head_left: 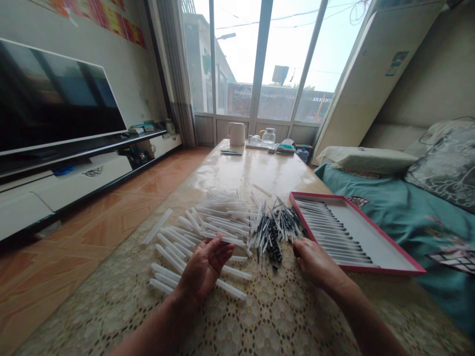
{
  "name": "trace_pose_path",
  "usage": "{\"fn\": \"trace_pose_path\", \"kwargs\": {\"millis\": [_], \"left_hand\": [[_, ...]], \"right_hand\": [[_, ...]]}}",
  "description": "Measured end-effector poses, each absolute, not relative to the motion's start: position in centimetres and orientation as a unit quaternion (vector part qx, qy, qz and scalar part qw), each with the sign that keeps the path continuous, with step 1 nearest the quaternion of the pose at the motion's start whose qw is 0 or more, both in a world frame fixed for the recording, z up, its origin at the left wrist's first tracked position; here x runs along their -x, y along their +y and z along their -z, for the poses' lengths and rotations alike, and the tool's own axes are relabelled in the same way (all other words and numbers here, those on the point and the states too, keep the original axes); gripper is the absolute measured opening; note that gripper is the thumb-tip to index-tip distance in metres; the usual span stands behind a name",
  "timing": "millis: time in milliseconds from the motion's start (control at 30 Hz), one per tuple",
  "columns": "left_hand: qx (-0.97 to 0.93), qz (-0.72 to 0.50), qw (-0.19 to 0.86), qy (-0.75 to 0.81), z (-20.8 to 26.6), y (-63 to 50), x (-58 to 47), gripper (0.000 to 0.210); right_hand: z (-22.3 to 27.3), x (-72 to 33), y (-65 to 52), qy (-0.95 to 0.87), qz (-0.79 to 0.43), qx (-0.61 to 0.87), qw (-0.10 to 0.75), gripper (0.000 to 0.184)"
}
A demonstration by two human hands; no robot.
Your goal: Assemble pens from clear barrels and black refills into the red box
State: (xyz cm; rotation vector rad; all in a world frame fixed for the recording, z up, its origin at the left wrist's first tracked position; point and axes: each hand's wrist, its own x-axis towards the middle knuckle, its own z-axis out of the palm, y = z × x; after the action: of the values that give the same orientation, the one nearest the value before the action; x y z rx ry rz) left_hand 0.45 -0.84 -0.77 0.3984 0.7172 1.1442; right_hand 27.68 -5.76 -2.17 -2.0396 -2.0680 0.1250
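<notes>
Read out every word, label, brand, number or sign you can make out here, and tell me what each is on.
No text can be read.
Label on the tall white unit: too small and blurred.
Red and yellow wall posters: too blurred.
Pale tubes: no readable print.

Pretty much all backlit, by daylight from the window (260, 64) at the far end. Blown out to near white in the sky (237, 49). Kinda dim and murky toward the near corners. Shiny with glare on the far half of the table (256, 170), showing dull reflections on the TV (59, 104). Soft on the tubes (230, 290), left hand (206, 264) and right hand (311, 261), short on fine detail. Super wide-angle: stretched at the edges, tilted hard around the white unit (373, 84).
</notes>
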Motion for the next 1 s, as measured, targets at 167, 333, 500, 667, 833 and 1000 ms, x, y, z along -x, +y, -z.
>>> {"fn": "trace_pose_path", "kwargs": {"millis": [167,333,500,667,833,1000], "left_hand": [[-0.208,-0.519,0.761,0.329,0.7,-1.1,-0.6,0.013],[-0.224,-0.510,0.761,0.331,0.9,-1.2,-0.7,0.011],[-0.238,-0.496,0.765,0.335,0.9,-1.4,-0.7,0.007],[-0.247,-0.499,0.764,0.327,1.0,-1.4,-0.7,0.007],[-0.255,-0.503,0.760,0.324,1.1,-1.4,-0.7,0.009],[-0.255,-0.502,0.758,0.329,0.9,-1.5,-0.8,0.009]], "right_hand": [[-0.3,-24.0,-5.5,-0.686,-0.199,0.611,0.341,0.013],[-1.0,-19.3,-6.0,-0.569,-0.413,0.492,0.513,0.011],[0.1,-17.8,-5.8,-0.460,-0.482,0.442,0.600,0.015],[0.5,-17.7,-5.5,-0.398,-0.515,0.432,0.624,0.024],[0.9,-17.8,-5.6,-0.426,-0.499,0.453,0.603,0.023],[1.2,-17.6,-5.8,-0.503,-0.405,0.482,0.592,0.019]]}}
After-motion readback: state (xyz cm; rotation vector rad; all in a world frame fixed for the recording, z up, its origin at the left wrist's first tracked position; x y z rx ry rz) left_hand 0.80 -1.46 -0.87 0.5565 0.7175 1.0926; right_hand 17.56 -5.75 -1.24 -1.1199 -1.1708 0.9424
